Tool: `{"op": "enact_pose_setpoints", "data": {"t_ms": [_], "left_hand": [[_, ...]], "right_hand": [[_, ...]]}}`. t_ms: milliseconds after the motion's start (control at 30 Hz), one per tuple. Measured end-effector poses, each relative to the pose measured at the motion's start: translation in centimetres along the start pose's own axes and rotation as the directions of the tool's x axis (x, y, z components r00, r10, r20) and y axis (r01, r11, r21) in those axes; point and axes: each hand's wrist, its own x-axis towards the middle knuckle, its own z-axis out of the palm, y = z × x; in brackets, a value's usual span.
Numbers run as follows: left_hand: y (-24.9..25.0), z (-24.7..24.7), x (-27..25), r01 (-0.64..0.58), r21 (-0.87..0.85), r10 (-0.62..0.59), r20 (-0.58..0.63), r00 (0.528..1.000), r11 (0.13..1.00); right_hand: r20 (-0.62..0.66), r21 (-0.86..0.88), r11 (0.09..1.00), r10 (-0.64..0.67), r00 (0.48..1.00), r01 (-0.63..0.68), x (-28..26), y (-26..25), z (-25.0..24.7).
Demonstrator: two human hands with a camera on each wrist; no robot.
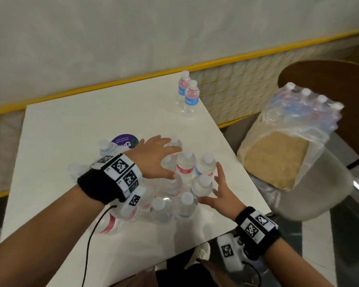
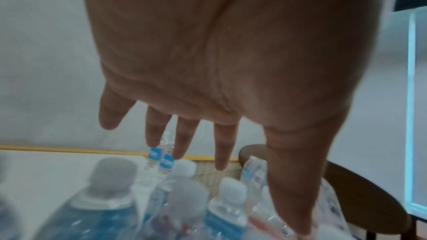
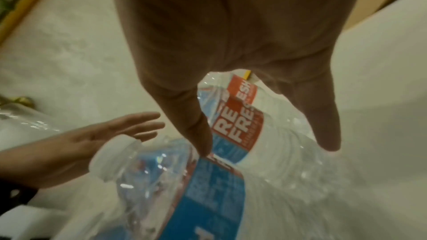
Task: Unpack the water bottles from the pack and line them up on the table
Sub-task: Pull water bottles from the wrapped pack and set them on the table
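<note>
Several clear water bottles point(image 1: 187, 168) with white caps stand bunched together at the table's front middle, some with crumpled clear film on them. My left hand point(image 1: 160, 158) is spread flat over the bunch's far caps, fingers straight point(image 2: 221, 152). My right hand point(image 1: 218, 191) is open at the bunch's right side, fingers splayed beside the nearest bottle point(image 3: 184, 189), holding nothing; whether a fingertip touches it I cannot tell. Two bottles point(image 1: 190, 96) stand apart in a short row at the table's far right corner, also seen past my fingers as the two far bottles point(image 2: 161, 161).
The white table point(image 1: 81, 125) bears a purple round sticker point(image 1: 122, 140) behind the bunch. To the right a chair point(image 1: 330, 73) holds another film-wrapped pack of bottles point(image 1: 303, 112) on brown cardboard. A yellow-trimmed wall ledge runs behind the table.
</note>
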Motion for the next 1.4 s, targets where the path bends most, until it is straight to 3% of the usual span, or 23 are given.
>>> {"op": "enact_pose_setpoints", "data": {"t_ms": [133, 333, 467, 533, 600, 667, 733, 833, 933, 1000, 1067, 1167, 1300, 1400], "left_hand": [[-2.0, 1.9, -0.4, 0.092, -0.007, -0.092, 0.006, 0.996, 0.996], [-2.8, 2.7, -0.6, 0.048, -0.079, -0.048, -0.006, 0.999, 0.996], [-3.5, 2.0, -1.8, 0.062, -0.101, -0.066, -0.031, 0.997, 0.993], [-4.9, 1.9, -2.8, 0.062, -0.195, -0.082, -0.097, 0.992, 0.979], [-6.6, 2.2, -4.3, 0.066, -0.28, -0.122, -0.19, 0.974, 0.958], [-8.3, 2.9, -6.0, 0.109, -0.335, -0.203, -0.26, 0.944, 0.936], [-10.0, 3.6, -7.6, 0.146, -0.423, -0.287, -0.291, 0.913, 0.894], [-12.5, 4.8, -9.6, 0.186, -0.654, -0.454, -0.268, 0.85, 0.733], [-14.8, 6.6, -10.8, 0.121, -0.935, -0.603, -0.112, 0.79, 0.332], [-15.6, 8.3, -11.4, 0.036, -0.994, -0.628, -0.038, 0.778, 0.105], [-15.7, 10.6, -11.6, 0.014, -1.0, -0.598, -0.001, 0.801, 0.02], [-15.7, 13.9, -11.3, 0.02, -0.997, -0.527, -0.023, 0.85, 0.075], [-15.4, 16.7, -10.1, -0.001, -0.964, -0.495, -0.136, 0.858, 0.264], [-14.7, 18.8, -10.0, 0.084, -0.905, -0.427, -0.113, 0.897, 0.417]], "right_hand": [[0.046, 0.081, 0.988, 0.129, 0.991, -0.133, 0.4, 1.5, 1.4], [-0.02, 0.23, 0.964, 0.144, 0.989, -0.136, 0.7, 2.2, 2.9], [-0.084, 0.234, 0.961, 0.171, 0.982, -0.148, 0.7, 2.0, 3.5], [-0.138, 0.16, 0.962, 0.242, 0.96, -0.22, 0.5, 2.2, 3.6], [-0.136, -0.063, 0.929, 0.354, 0.925, -0.364, -0.2, 2.6, 3.4], [-0.006, -0.285, 0.848, 0.464, 0.886, -0.446, -0.9, 3.1, 3.2], [0.153, -0.291, 0.833, 0.527, 0.836, -0.472, -1.3, 3.3, 3.7], [0.245, -0.279, 0.861, 0.493, 0.835, -0.426, -1.3, 3.0, 5.1], [0.341, -0.333, 0.862, 0.488, 0.804, -0.382, -1.2, 2.8, 6.6], [0.391, -0.329, 0.868, 0.484, 0.783, -0.372, -1.2, 2.8, 7.6], [0.391, -0.31, 0.872, 0.481, 0.785, -0.38, -1.0, 2.7, 8.5], [0.379, -0.341, 0.87, 0.474, 0.795, -0.356, -0.6, 2.6, 9.5], [0.38, -0.323, 0.885, 0.444, 0.811, -0.334, -0.5, 1.9, 10.6], [0.371, -0.273, 0.904, 0.413, 0.832, -0.328, -0.4, 1.6, 11.2]]}}
